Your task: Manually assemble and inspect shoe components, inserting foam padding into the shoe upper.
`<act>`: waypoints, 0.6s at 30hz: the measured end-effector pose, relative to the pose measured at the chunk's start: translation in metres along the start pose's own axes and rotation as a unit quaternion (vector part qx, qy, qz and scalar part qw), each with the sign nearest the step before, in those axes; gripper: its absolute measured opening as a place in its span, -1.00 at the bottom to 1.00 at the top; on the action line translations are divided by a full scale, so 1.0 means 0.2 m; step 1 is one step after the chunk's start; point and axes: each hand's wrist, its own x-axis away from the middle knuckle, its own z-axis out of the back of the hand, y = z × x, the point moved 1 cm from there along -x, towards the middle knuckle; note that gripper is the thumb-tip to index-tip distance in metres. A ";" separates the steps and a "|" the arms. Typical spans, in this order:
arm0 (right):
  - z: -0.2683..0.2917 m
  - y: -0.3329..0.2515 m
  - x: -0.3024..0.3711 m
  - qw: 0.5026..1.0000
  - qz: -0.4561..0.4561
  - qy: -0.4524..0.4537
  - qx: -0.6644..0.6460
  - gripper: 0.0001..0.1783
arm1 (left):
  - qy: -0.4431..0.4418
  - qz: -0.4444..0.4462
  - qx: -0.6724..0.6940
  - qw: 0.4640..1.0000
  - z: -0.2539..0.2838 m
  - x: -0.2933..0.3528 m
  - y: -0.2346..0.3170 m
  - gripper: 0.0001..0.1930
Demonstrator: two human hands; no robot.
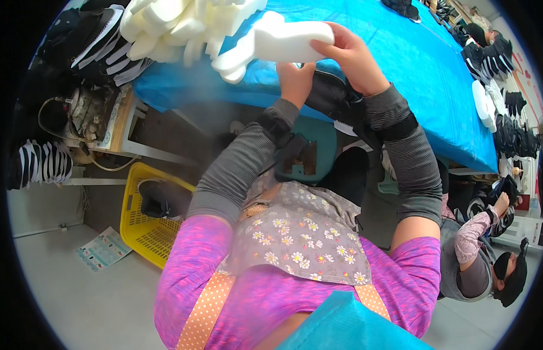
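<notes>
My right hand [356, 61] pinches the right end of a white foam shoe form [292, 42], thumb on its near face. Just below that form is my left hand [295, 84], its fingers partly hidden behind the foam. It appears to grip the rim of a black shoe [330, 96], which hangs at the table edge between my forearms. Part of a white toothed sole shows at the shoe's lower end. More white foam forms [233, 61] lie to the left of the held one, at the table's near edge.
A large pile of foam forms [178, 23] covers the blue table's [411, 64] left end. Black shoes with white soles [102, 44] stand beyond it. A yellow basket [146, 233] holding a dark item sits on the floor at left. A co-worker [475, 256] works at right.
</notes>
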 end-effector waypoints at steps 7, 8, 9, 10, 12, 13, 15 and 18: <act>0.25 -0.04 0.29 0.991 0.023 0.121 0.043 -0.52 | -0.003 0.057 -0.043 0.997 0.06 0.02 0.04 -0.66; 0.27 0.02 0.35 0.987 0.018 0.146 0.066 -0.53 | -0.001 0.056 -0.017 0.998 0.06 0.02 0.03 -0.64; 0.29 0.07 0.41 0.980 0.014 0.175 0.092 -0.53 | -0.003 0.057 -0.015 0.998 0.05 0.03 0.04 -0.64; 0.28 0.10 0.46 0.977 0.010 0.181 0.111 -0.54 | -0.002 0.041 -0.031 0.999 0.04 0.04 0.05 -0.63; 0.22 0.13 0.56 0.978 0.003 0.195 0.074 -0.50 | -0.004 0.026 -0.038 0.999 0.04 0.08 0.09 -0.66; 0.19 0.14 0.58 0.979 0.002 0.195 0.063 -0.50 | -0.005 0.028 -0.038 0.999 0.04 0.09 0.08 -0.66; 0.17 0.18 0.60 0.978 0.017 0.199 0.059 -0.51 | -0.006 0.024 -0.004 1.000 0.05 0.12 0.07 -0.66; 0.10 0.16 0.62 0.934 0.099 0.203 0.277 -0.53 | -0.013 0.001 0.019 1.000 0.07 0.17 0.06 -0.65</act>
